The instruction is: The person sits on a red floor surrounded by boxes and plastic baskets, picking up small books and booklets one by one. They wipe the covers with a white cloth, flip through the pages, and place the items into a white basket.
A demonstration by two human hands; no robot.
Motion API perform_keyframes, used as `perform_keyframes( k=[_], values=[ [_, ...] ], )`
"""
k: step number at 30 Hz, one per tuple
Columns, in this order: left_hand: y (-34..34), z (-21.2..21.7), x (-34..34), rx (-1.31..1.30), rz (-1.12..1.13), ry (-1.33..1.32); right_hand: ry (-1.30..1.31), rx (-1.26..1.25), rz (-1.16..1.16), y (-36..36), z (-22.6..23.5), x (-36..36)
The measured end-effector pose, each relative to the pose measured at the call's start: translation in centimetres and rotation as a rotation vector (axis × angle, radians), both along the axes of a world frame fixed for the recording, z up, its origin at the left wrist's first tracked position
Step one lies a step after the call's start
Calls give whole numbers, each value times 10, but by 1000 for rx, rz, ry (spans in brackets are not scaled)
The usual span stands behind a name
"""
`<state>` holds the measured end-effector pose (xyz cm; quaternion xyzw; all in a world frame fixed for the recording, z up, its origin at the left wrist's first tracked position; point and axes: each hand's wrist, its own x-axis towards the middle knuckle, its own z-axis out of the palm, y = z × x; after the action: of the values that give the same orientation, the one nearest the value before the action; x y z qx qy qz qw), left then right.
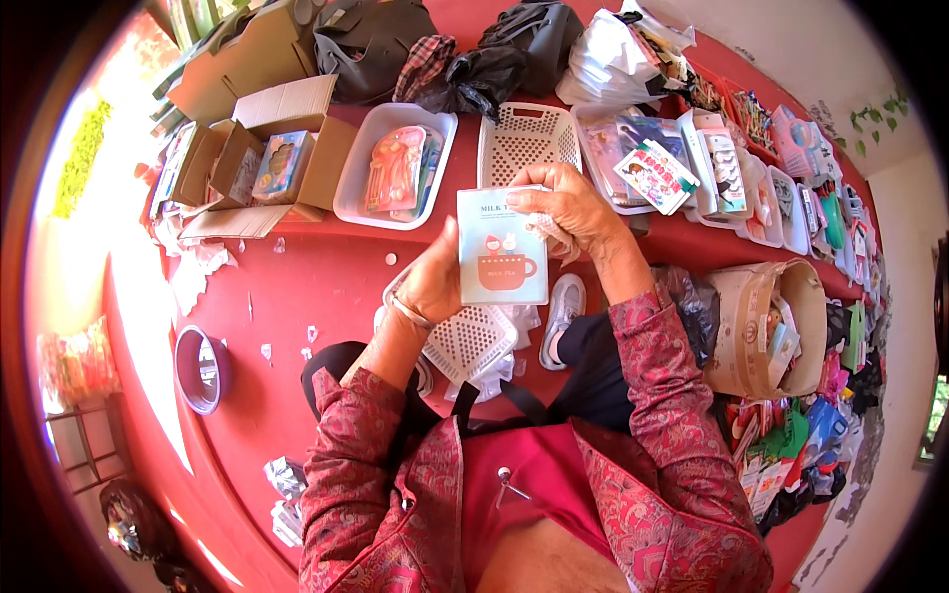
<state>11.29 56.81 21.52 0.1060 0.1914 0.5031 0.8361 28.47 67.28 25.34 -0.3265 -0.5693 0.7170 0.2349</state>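
The fingers (pixel 539 183) of the right hand (pixel 573 210) are bent together over the top right corner of a small pale blue notebook with a red cup drawn on its cover (pixel 502 247), and they press a thin, crumpled piece of clear wrapping (pixel 547 229) against that corner. The left hand (pixel 432 282) holds the same notebook from the other side: its thumb lies on the left edge, while the other fingers are hidden behind the cover, so I cannot tell how they are placed.

The notebook stands upright between the two hands, with its long axis running away from the person, toward the far row of trays. The left hand takes the lower part of it and the right hand the upper part, so both hands are touching it; the right one is nearer to the loose wrapping.

Just below the notebook a white perforated plastic basket (pixel 473 341) lies on the red floor covering (pixel 297 296), partly under the left wrist. Beyond the notebook stands an empty white basket of the same kind (pixel 529 138), and to the left of that a white tray with orange packets (pixel 395 163). Further left of the notebook are open brown cardboard boxes (pixel 287 153). To the right of the notebook, a round brown basket full of small goods (pixel 766 326) stands near the person's right sleeve.
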Motion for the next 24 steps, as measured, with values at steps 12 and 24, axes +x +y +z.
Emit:
perform_keyframes(
  k=[12, 24],
  values=[
    [16, -25, 6, -114, 182, 100, -267, 997, -443, -16, -20, -47],
    [30, -27, -47, -115, 644, 109, 472, -204, -19, -7, -20, 1]
  ],
)
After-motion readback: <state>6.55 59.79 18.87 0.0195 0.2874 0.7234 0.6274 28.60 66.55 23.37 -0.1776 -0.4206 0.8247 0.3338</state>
